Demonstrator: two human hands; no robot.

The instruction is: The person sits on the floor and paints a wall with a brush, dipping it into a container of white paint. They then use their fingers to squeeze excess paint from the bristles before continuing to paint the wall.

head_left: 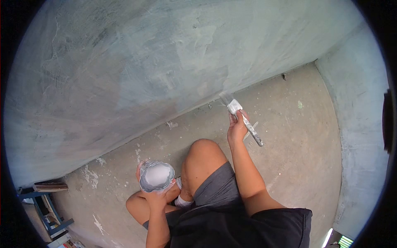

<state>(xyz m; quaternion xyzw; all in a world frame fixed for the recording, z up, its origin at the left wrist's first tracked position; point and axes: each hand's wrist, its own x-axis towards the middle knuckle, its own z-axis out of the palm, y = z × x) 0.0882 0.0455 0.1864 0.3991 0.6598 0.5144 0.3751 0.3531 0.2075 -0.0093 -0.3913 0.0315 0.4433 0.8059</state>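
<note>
A paintbrush (253,133) is gripped in my right hand (237,126), its paint-smeared handle slanting down to the right. The brush's white-coated head points at the foot of the wall (173,62), and its bristle end looks blurred against the wall's lower edge. My left hand (155,196) is wrapped round a small tub (142,184) of white paint (158,175), held in front of my bent leg. Grey-white smears cover the inside of the tub's rim. The wall shows patchy blue-grey and brownish areas.
I am low on a concrete floor (289,165) marked with white splashes. A second wall (359,124) meets the first at a corner on the right. At lower left stands a blue-framed piece of furniture (49,215) with brown boards (49,187) on top.
</note>
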